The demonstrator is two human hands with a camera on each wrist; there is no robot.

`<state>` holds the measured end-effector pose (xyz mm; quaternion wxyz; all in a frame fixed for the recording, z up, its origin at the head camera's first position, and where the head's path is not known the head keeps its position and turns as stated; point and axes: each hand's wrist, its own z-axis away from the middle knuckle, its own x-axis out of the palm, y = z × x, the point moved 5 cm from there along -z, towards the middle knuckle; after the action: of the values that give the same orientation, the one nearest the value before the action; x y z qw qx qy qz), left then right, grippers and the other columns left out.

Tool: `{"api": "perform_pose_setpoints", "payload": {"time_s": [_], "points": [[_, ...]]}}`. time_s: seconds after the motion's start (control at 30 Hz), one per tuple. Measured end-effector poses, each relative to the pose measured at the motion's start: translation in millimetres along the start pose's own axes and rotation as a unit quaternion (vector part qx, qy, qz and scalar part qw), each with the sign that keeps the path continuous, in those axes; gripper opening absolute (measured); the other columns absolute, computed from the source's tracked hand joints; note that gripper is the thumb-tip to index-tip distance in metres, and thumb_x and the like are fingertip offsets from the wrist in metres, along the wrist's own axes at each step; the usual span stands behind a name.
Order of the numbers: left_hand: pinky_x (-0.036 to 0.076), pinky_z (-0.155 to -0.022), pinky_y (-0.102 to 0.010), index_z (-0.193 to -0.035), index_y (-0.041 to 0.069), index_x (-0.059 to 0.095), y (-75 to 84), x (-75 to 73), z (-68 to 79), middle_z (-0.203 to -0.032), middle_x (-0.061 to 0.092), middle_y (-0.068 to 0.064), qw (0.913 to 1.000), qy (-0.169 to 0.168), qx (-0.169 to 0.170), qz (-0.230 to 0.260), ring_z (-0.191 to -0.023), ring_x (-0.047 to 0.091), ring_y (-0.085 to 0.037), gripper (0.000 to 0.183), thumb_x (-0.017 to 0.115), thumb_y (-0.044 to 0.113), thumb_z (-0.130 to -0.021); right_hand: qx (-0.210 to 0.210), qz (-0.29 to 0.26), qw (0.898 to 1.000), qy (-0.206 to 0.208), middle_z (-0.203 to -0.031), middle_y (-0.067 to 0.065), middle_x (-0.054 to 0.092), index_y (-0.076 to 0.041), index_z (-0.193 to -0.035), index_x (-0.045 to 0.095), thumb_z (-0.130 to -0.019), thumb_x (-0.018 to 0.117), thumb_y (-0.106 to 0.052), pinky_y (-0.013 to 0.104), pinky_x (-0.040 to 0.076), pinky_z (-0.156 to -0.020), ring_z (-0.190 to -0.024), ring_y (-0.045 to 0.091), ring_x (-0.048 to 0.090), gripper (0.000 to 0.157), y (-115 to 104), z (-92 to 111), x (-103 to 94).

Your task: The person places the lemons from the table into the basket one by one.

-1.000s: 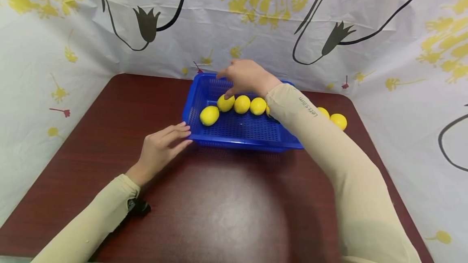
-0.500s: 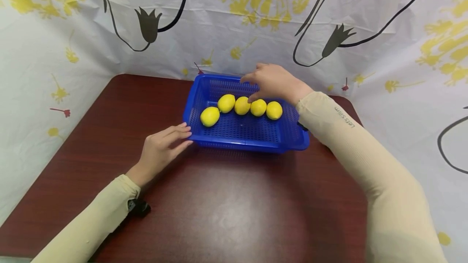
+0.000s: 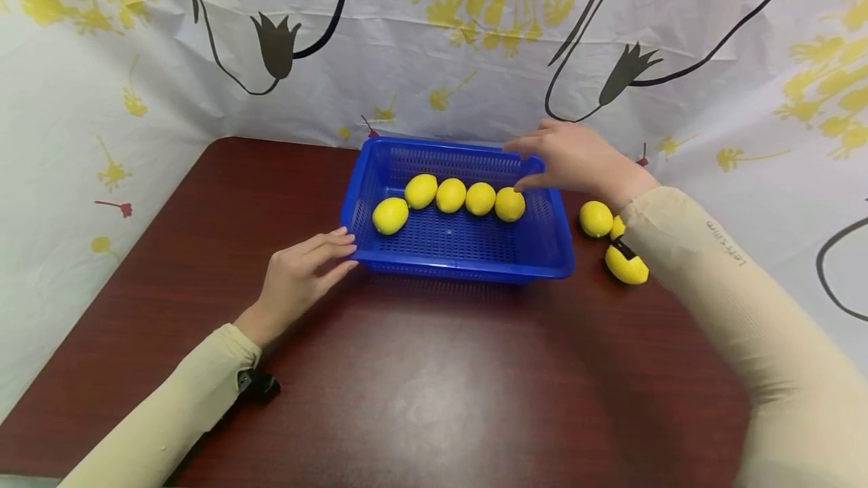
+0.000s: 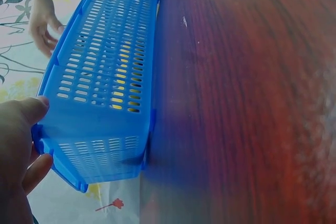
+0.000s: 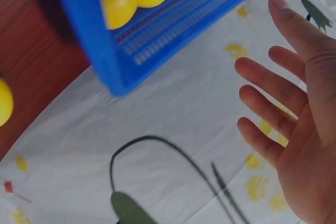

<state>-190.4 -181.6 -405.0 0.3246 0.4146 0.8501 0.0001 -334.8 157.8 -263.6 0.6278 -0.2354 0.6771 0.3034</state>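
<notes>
A blue plastic basket stands on the table, with several lemons in a bent row inside it. My left hand holds the basket's near left corner. In the left wrist view, its thumb and a finger lie at the rim on either side of the corner. Over the back right part of the basket hovers my right hand, fingers spread and nothing in them. The right wrist view shows that palm bare, apart from the basket and the lemons.
Right of the basket, three lemons lie on the dark red wooden table, partly covered by the right wrist. A white patterned cloth hangs behind the table and along both sides.
My right hand has moved to the right above the row of lemons, from the left part of the basket to its back right corner. My left hand and the basket have stayed in place.
</notes>
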Motion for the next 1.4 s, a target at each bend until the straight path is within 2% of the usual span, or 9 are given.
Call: {"api": "perform_pose_setpoints", "payload": {"time_s": [0.07,0.17,0.27,0.57,0.73,0.87,1.07,1.27,1.4], "points": [[0.052,-0.100,-0.022,-0.103,0.009,0.077,0.4,-0.2,-0.2,-0.107,0.077,-0.006,1.0000,0.002,0.001,0.000,-0.108,0.072,-0.022,0.042,0.062,0.046,-0.093,0.002,-0.008,1.000,0.006,-0.114,0.007,0.072,-0.019,-0.136,0.061,-0.082,0.079,-0.043,0.048,0.050,-0.086,-0.102,0.026,0.055,0.062,5.7,9.3,-0.8],[0.051,-0.100,-0.021,-0.103,0.008,0.077,0.4,-0.2,-0.7,-0.108,0.077,-0.006,1.0000,0.002,0.002,-0.001,-0.108,0.072,-0.022,0.042,0.062,0.046,-0.093,0.019,-0.020,1.000,0.010,-0.118,0.004,0.071,-0.022,-0.137,0.059,-0.084,0.076,-0.046,0.046,0.050,-0.083,-0.101,0.024,0.054,0.061,13.9,22.7,-2.1],[0.052,-0.100,-0.022,-0.103,0.009,0.077,0.3,0.0,-0.8,-0.108,0.077,-0.006,1.0000,0.001,0.002,0.000,-0.109,0.072,-0.022,0.042,0.062,0.046,-0.093,0.038,-0.027,0.999,0.018,-0.115,0.001,0.071,-0.025,-0.138,0.058,-0.084,0.076,-0.046,0.045,0.050,-0.081,-0.101,0.023,0.053,0.060,21.6,33.8,-4.1],[0.051,-0.101,-0.021,-0.104,0.009,0.077,0.7,0.5,0.2,-0.108,0.077,-0.006,1.0000,0.001,0.002,0.001,-0.109,0.072,-0.022,0.040,0.062,0.045,-0.093,0.071,-0.010,0.995,0.062,-0.107,0.003,0.070,-0.022,-0.135,0.060,-0.082,0.078,-0.045,0.047,0.050,-0.071,-0.094,0.024,0.056,0.060,42.7,56.7,-10.6],[0.050,-0.102,-0.019,-0.105,0.010,0.077,1.2,-0.4,-0.2,-0.108,0.077,-0.006,1.0000,0.001,0.000,0.005,-0.109,0.072,-0.022,0.039,0.063,0.045,-0.093,0.086,-0.006,0.993,0.076,-0.106,0.009,0.070,-0.016,-0.133,0.061,-0.082,0.079,-0.043,0.050,0.049,-0.074,-0.097,0.030,0.056,0.060,58.2,62.8,-10.0],[0.050,-0.102,-0.019,-0.105,0.011,0.077,1.6,-0.6,-0.3,-0.108,0.077,-0.006,1.0000,0.001,0.000,0.007,-0.109,0.072,-0.022,0.037,0.064,0.043,-0.093,0.119,-0.015,0.990,0.068,-0.109,0.015,0.070,-0.013,-0.135,0.059,-0.083,0.076,-0.046,0.053,0.049,-0.079,-0.102,0.034,0.055,0.064,73.7,68.1,-5.7],[0.049,-0.103,-0.019,-0.104,0.009,0.077,1.2,-0.6,0.2,-0.108,0.077,-0.006,1.0000,0.001,0.001,0.009,-0.109,0.072,-0.023,0.030,0.073,0.034,-0.089,0.168,-0.024,0.984,0.060,-0.114,0.020,0.069,-0.010,-0.140,0.054,-0.088,0.068,-0.055,0.059,0.048,-0.083,-0.107,0.038,0.051,0.070,96.2,75.3,4.2],[0.050,-0.102,-0.019,-0.104,0.009,0.077,1.2,-0.3,0.7,-0.108,0.077,-0.006,1.0000,0.001,-0.001,0.009,-0.109,0.072,-0.023,0.039,0.064,0.044,-0.093,0.213,-0.028,0.975,0.053,-0.117,0.024,0.067,-0.007,-0.142,0.051,-0.090,0.060,-0.062,0.063,0.047,-0.083,-0.107,0.041,0.050,0.076,113.3,81.0,19.0],[0.051,-0.101,-0.021,-0.105,0.009,0.077,1.4,-0.1,0.4,-0.109,0.077,-0.006,1.0000,-0.001,-0.002,0.007,-0.110,0.072,-0.022,0.041,0.062,0.046,-0.093,0.233,-0.036,0.971,0.045,-0.118,0.026,0.067,-0.006,-0.143,0.050,-0.089,0.058,-0.066,0.065,0.045,-0.086,-0.109,0.044,0.050,0.081,122.9,83.4,33.5]]}}
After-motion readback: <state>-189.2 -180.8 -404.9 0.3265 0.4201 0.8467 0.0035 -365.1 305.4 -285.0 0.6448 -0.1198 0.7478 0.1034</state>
